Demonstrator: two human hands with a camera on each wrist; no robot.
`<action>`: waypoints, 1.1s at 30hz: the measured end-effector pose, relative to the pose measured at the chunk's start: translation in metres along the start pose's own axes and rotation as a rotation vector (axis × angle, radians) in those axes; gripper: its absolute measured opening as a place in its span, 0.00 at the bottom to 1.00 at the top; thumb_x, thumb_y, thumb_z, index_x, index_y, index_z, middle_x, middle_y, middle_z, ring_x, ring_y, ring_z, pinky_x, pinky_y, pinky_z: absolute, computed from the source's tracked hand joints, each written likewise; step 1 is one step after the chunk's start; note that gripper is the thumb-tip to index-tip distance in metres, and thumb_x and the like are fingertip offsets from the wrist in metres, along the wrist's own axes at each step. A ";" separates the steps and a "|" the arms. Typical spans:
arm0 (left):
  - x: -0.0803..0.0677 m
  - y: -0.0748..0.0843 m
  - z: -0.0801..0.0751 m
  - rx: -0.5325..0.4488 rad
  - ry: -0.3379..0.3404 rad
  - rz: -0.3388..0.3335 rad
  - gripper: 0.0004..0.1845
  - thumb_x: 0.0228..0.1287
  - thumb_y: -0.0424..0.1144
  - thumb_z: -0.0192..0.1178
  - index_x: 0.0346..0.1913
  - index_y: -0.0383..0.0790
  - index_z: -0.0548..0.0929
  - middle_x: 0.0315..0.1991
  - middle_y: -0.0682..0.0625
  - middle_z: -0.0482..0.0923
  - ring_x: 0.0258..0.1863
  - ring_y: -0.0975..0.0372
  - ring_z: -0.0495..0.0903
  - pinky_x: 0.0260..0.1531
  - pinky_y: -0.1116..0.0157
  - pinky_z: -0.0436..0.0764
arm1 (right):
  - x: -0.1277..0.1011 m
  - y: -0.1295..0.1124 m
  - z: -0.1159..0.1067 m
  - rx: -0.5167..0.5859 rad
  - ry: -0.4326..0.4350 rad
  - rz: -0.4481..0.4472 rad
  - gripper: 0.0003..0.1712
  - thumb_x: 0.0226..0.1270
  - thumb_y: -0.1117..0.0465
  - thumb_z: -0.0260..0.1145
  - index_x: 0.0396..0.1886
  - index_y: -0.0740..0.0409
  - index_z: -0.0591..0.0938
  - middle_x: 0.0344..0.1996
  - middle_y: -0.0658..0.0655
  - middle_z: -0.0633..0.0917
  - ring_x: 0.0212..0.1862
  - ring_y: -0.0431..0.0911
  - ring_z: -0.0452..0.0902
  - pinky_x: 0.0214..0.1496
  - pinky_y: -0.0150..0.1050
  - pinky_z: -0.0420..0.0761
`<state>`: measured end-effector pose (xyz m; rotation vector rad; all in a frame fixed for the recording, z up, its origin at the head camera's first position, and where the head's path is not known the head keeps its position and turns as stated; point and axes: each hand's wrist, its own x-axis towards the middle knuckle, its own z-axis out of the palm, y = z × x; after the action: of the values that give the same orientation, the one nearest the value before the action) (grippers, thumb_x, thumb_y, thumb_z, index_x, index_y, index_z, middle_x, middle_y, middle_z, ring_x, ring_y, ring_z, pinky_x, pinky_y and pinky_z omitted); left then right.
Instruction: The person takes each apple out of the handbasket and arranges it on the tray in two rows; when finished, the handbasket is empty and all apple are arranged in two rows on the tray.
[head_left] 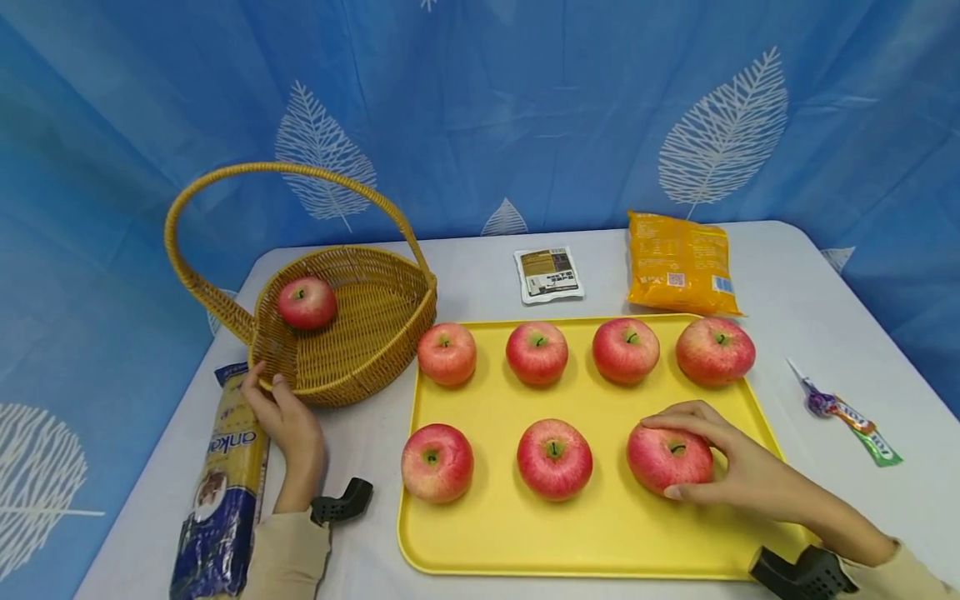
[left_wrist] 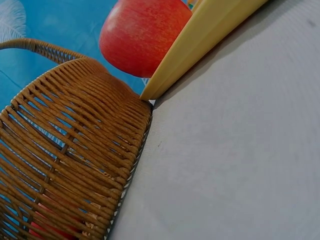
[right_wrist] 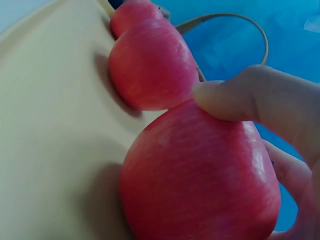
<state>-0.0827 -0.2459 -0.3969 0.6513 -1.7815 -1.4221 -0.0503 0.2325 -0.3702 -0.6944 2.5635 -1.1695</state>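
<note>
A yellow tray (head_left: 585, 533) holds several red apples in two rows. My right hand (head_left: 720, 462) curls round the front-right apple (head_left: 663, 460), which sits on the tray; in the right wrist view my thumb (right_wrist: 235, 100) presses on that apple (right_wrist: 200, 175). My left hand (head_left: 281, 417) holds the near rim of a wicker basket (head_left: 360, 350) with a tall handle. One apple (head_left: 306, 302) lies inside the basket. In the left wrist view the basket wall (left_wrist: 70, 150) touches the tray's corner (left_wrist: 200, 45).
A blue and yellow packet (head_left: 225, 483) lies left of my left arm. An orange bag (head_left: 678, 262) and a small sachet (head_left: 549, 273) lie behind the tray. A colourful wrapper (head_left: 847, 412) lies at the right. A blue leaf-print cloth hangs behind the white table (head_left: 825, 333).
</note>
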 end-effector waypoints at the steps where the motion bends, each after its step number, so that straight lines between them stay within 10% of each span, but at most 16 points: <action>1: 0.001 -0.003 0.000 0.002 0.004 0.002 0.18 0.69 0.36 0.38 0.60 0.38 0.62 0.65 0.48 0.58 0.67 0.66 0.54 0.64 0.73 0.52 | -0.001 0.001 0.001 -0.010 0.008 0.007 0.34 0.46 0.55 0.73 0.56 0.41 0.73 0.50 0.41 0.69 0.52 0.25 0.59 0.48 0.24 0.71; 33: 0.003 -0.009 -0.001 0.012 0.003 -0.007 0.18 0.69 0.36 0.38 0.60 0.39 0.62 0.67 0.50 0.57 0.67 0.66 0.53 0.65 0.73 0.51 | -0.010 0.000 0.021 -0.010 0.045 0.143 0.53 0.51 0.52 0.69 0.71 0.40 0.47 0.62 0.50 0.64 0.55 0.19 0.55 0.51 0.12 0.56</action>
<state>-0.0845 -0.2510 -0.4052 0.6662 -1.7887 -1.4154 -0.0334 0.2242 -0.3832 -0.4824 2.6087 -1.1385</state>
